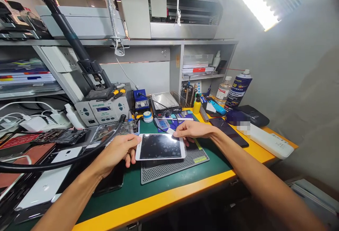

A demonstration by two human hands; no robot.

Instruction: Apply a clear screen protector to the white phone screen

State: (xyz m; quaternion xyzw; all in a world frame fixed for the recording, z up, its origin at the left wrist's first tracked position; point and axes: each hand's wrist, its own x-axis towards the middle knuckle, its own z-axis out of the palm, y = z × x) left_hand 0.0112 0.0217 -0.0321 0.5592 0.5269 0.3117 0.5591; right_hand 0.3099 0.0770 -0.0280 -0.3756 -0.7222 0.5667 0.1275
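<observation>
A white-framed tablet (pixel 160 147) with a dark, smudged screen is held face up above a grey perforated mat (pixel 174 169). My left hand (pixel 122 148) grips its left short edge, thumb on the frame and fingers underneath. At the opposite end my right hand (pixel 192 130) pinches the upper right corner. A white cable plug (pixel 170 131) shows just behind the tablet near my right fingers; whether it touches the tablet I cannot tell. Part of a dark flat object shows beneath the tablet on the mat.
Left lie several phones and tablets, including a white back panel (pixel 49 178), with a black hose (pixel 79 162) crossing over them. Behind stand a rework station (pixel 106 109) and a metal-topped plate (pixel 164 101). On the right are a spray can (pixel 237 91), a black phone (pixel 229 131) and a white long case (pixel 267 140).
</observation>
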